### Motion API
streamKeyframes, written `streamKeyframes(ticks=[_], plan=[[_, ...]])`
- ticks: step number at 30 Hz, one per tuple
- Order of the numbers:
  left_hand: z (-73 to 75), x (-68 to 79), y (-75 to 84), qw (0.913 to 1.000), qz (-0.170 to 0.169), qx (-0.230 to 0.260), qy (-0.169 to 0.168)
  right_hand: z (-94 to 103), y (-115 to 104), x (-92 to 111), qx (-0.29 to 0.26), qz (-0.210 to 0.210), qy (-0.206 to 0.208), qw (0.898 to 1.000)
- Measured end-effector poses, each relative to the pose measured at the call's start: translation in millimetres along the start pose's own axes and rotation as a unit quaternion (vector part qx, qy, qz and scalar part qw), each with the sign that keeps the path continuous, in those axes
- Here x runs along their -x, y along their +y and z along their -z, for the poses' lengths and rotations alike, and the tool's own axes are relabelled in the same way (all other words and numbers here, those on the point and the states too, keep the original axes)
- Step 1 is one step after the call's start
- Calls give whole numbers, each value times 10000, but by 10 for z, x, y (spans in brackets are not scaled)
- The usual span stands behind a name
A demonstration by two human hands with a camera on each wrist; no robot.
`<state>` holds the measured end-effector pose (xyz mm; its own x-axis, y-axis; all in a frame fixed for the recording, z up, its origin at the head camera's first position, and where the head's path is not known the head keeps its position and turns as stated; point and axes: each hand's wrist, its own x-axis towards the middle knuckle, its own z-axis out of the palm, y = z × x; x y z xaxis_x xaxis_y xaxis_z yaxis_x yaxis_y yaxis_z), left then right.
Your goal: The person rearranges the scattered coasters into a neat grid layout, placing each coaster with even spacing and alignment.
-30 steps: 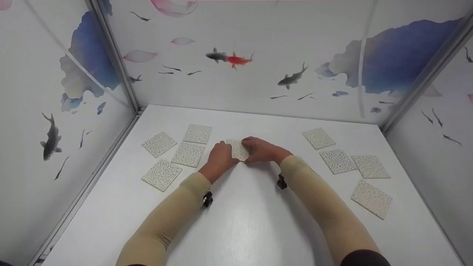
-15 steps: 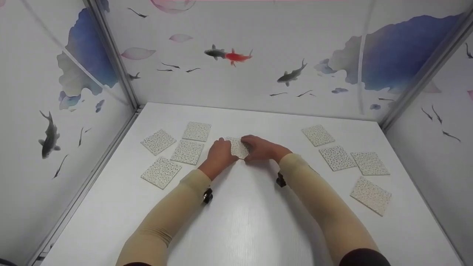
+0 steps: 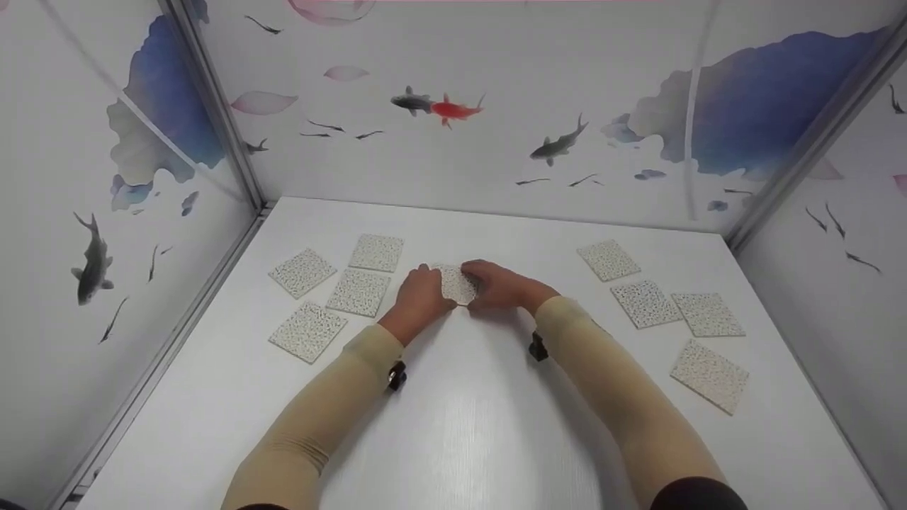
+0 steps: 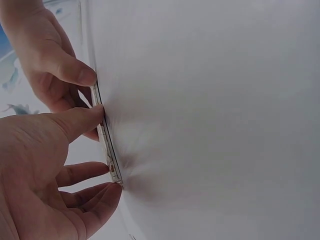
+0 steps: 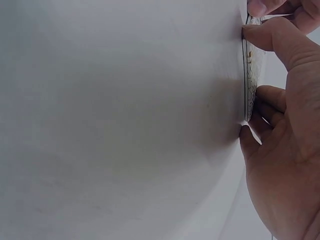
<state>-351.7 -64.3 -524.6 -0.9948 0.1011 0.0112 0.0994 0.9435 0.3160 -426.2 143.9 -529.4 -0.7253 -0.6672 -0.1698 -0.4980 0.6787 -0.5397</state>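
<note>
One speckled tile (image 3: pixel 459 285) is shown in the head view at the middle of the frame, on the white table (image 3: pixel 460 411), held between the left hand (image 3: pixel 419 296) and the right hand (image 3: pixel 502 287). Both hands are partly closed, with fingers and thumbs bent about its sides. Four similar tiles (image 3: pixel 358 292) are spread at the left of the frame, and four matching tiles (image 3: pixel 645 304) at the right.

In the left wrist view, the tile is seen edge-on, left of centre, with both thumbs set along its near edge. Its straight, thin profile suggests a stiff, light piece, unlikely to bend.

In the right wrist view, the edge is seen at the upper right, with fingertips at a corner. Grip is best taken at opposite edges; corners might chip if knocked. Slipperiness cannot be judged.
</note>
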Motion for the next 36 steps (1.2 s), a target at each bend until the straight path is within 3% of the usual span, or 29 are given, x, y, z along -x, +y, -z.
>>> streamKeyframes(ticks=[7,16,25,36], plan=[[-17,-5,-12,9993,173,-28,-322,-23,15,28,-109,96,48,9999],[-6,48,-30,9997,98,64,-213,-53,50,65,-171,137,202,9996],[43,56,-3,9995,-296,-65,133,6,81,256,-403,221,568,9973],[50,87,160,9972,-728,62,143,54,150,636,-320,124,610,9975]])
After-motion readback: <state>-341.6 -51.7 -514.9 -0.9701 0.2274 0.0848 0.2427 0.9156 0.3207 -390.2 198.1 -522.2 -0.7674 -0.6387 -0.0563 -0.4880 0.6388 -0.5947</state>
